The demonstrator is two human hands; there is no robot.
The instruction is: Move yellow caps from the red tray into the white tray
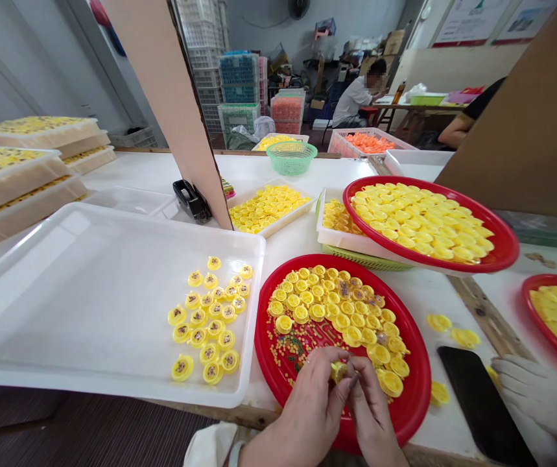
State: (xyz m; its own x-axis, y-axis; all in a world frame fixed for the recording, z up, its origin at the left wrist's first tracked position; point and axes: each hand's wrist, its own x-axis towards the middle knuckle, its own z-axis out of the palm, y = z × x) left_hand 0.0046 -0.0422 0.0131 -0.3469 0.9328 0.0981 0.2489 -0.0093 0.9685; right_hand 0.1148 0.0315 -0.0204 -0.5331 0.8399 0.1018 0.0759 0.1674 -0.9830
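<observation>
Right of the white tray, above the round red tray, left hand and right hand meet, the left's fingers clamped on a small yellow piece at their tips, the right's bunched beside it, grip unclear

Left hand: over red round tray, near half, fingers curled, pinching.
Right hand: alongside, same half, fingertips meeting left's.
</observation>
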